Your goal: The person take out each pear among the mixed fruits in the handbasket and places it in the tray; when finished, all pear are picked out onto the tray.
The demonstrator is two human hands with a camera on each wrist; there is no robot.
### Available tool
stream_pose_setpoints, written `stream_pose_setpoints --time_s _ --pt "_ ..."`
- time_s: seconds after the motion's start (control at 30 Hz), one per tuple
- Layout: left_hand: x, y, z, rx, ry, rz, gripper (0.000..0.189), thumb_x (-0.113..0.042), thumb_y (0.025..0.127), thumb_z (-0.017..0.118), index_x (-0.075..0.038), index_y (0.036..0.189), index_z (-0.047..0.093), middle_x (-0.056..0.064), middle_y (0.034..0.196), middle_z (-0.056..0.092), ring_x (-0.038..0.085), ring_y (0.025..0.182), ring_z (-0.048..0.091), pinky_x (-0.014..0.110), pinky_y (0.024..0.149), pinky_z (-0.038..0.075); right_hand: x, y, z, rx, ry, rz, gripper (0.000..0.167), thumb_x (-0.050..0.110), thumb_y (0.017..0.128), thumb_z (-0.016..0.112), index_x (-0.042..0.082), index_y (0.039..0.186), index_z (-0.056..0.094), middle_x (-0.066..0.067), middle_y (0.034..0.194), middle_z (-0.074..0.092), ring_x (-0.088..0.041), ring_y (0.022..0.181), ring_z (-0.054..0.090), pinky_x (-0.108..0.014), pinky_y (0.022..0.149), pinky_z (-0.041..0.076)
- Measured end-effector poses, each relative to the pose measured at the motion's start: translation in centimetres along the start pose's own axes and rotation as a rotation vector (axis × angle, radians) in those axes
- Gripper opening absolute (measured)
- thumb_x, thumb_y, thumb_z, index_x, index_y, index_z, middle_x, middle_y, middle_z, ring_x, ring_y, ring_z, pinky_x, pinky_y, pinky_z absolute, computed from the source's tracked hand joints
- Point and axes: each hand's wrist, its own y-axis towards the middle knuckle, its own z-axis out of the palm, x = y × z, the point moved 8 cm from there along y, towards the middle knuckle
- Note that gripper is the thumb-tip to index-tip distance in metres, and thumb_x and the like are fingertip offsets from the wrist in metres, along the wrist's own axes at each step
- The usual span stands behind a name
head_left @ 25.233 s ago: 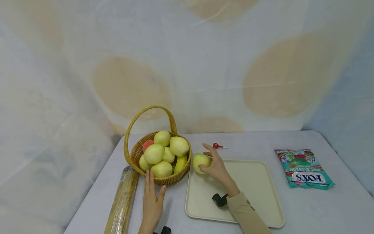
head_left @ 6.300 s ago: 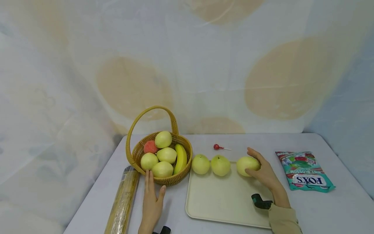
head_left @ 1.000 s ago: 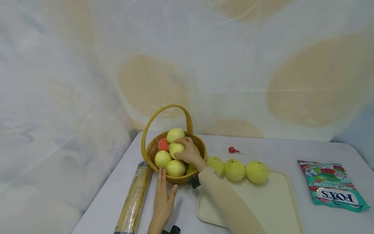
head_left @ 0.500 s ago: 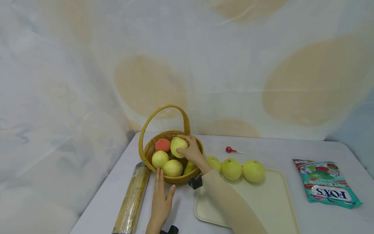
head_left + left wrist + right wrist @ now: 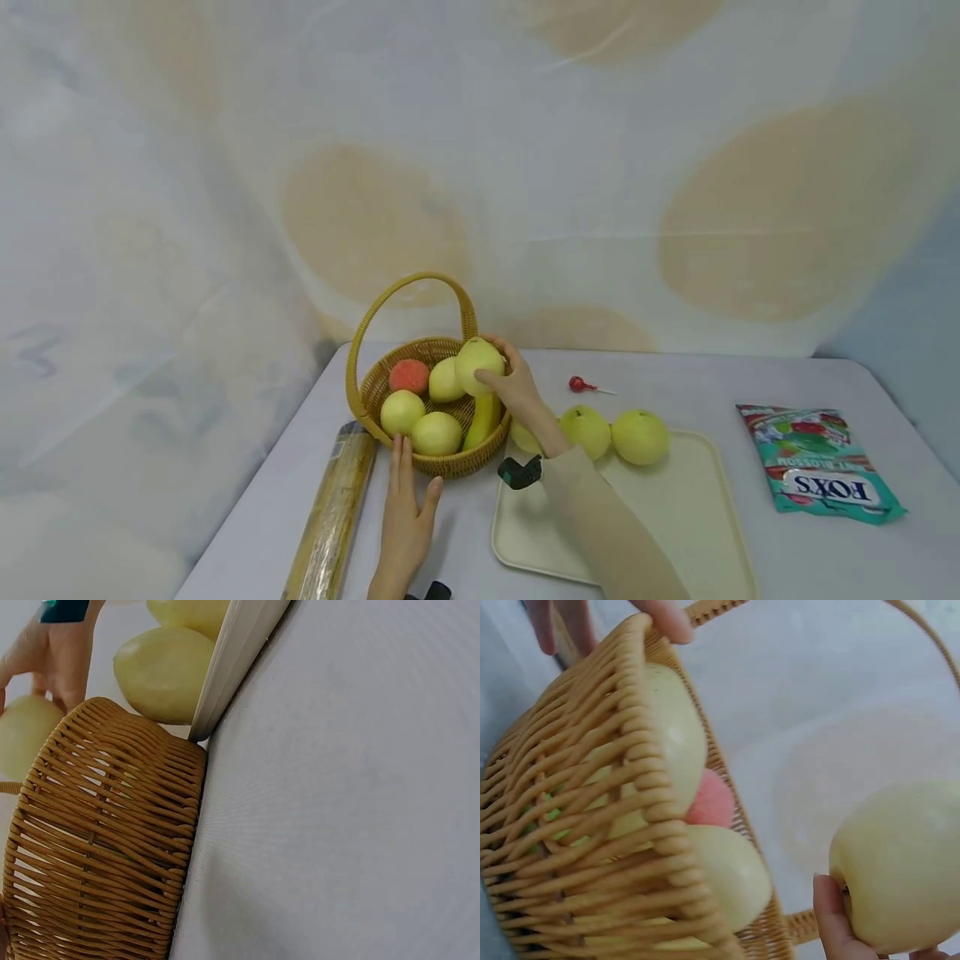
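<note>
My right hand [image 5: 517,390] grips a pale green apple [image 5: 480,367] above the right side of the wicker basket [image 5: 468,463]. The right wrist view shows this apple [image 5: 907,870] clear of the rim, a fingertip beside its stem hollow. Still in the basket are several more pale green apples [image 5: 437,434], a reddish peach [image 5: 408,377] and a banana [image 5: 483,421]. With fingers straight, my left hand [image 5: 407,525] touches the front of the basket's rim. Three pale green apples [image 5: 641,437] stand in a row along the back of the cream tray [image 5: 682,508]; my right arm partly covers the leftmost.
A red lollipop [image 5: 577,384] lies behind the tray. To the right is a teal FOX'S candy bag [image 5: 821,462]. A long, brownish, clear-wrapped package [image 5: 330,517] lies left of my left hand. Patterned cloth hangs behind the table.
Over the longer span, the apples on the tray grew to three in a row. In the last second my right hand took another apple and moved it right; my left hand stayed at the rim.
</note>
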Motion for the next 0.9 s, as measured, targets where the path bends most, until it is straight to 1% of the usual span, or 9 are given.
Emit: stream_pose_setpoints --time_s 0.23,0.4,0.53,0.63,0.7,0.8,0.9 --pt "0.0 0.0 0.0 -0.001 0.001 0.005 0.075 -0.027 0.099 0.056 -0.008 0.156 0.013 0.015 0.164 0.007 0.043 0.146 0.019 0.063 0.112 0.025 1.8 -1.4 -1.7 -0.002 0.067 -0.045 0.065 0.003 0.091 0.056 0.015 0.151 0.032 -0.011 0.154 0.029 -0.032 0.123 0.049 -0.029 0.088 0.052" --pt "0.1 0.0 -0.2 0.000 0.001 0.001 0.074 -0.027 0.099 0.056 -0.007 0.156 0.013 0.015 0.164 0.006 0.043 0.146 0.018 0.063 0.113 0.023 2.8 -2.2 -3.2 -0.012 0.120 -0.053 0.066 0.002 0.091 0.054 0.016 0.151 0.030 -0.007 0.155 0.027 -0.030 0.122 0.049 -0.025 0.086 0.053" --pt "0.2 0.0 -0.3 0.006 0.001 -0.010 0.075 -0.028 0.099 0.055 -0.007 0.156 0.013 0.015 0.164 0.006 0.043 0.147 0.017 0.063 0.113 0.023 3.3 -3.0 -4.9 -0.042 0.162 -0.067 0.067 -0.003 0.091 0.050 0.013 0.151 0.028 -0.007 0.155 0.026 -0.023 0.121 0.048 -0.023 0.086 0.053" --pt "0.3 0.0 -0.3 0.010 -0.001 -0.014 0.075 -0.028 0.099 0.055 -0.008 0.157 0.012 0.014 0.164 0.006 0.042 0.147 0.017 0.063 0.113 0.023 3.5 -3.6 -6.5 -0.074 0.180 -0.081 0.067 -0.005 0.090 0.048 0.011 0.151 0.026 -0.006 0.152 0.030 -0.017 0.117 0.051 -0.022 0.086 0.053" --pt "0.3 0.0 -0.2 0.011 -0.001 -0.014 0.075 -0.029 0.099 0.055 -0.009 0.157 0.012 0.014 0.164 0.006 0.043 0.147 0.017 0.063 0.113 0.023 3.7 -4.0 -7.6 -0.098 0.191 -0.086 0.067 -0.005 0.089 0.047 0.010 0.151 0.025 -0.004 0.148 0.032 -0.014 0.114 0.052 -0.022 0.085 0.053" --pt "0.2 0.1 -0.2 0.012 -0.004 -0.014 0.075 -0.029 0.099 0.055 -0.008 0.157 0.012 0.014 0.164 0.006 0.043 0.147 0.017 0.063 0.113 0.023 4.1 -4.8 -9.2 -0.141 0.199 -0.083 0.067 -0.005 0.089 0.046 0.012 0.150 0.026 0.003 0.143 0.036 -0.013 0.108 0.052 -0.021 0.076 0.051" --pt "0.0 0.0 -0.1 0.011 -0.008 -0.013 0.075 -0.029 0.099 0.056 -0.008 0.157 0.012 0.014 0.164 0.006 0.042 0.147 0.018 0.063 0.112 0.024 4.4 -5.5 -10.6 -0.180 0.207 -0.082 0.066 -0.006 0.089 0.045 0.013 0.150 0.027 0.006 0.137 0.038 -0.016 0.105 0.050 -0.022 0.067 0.049"
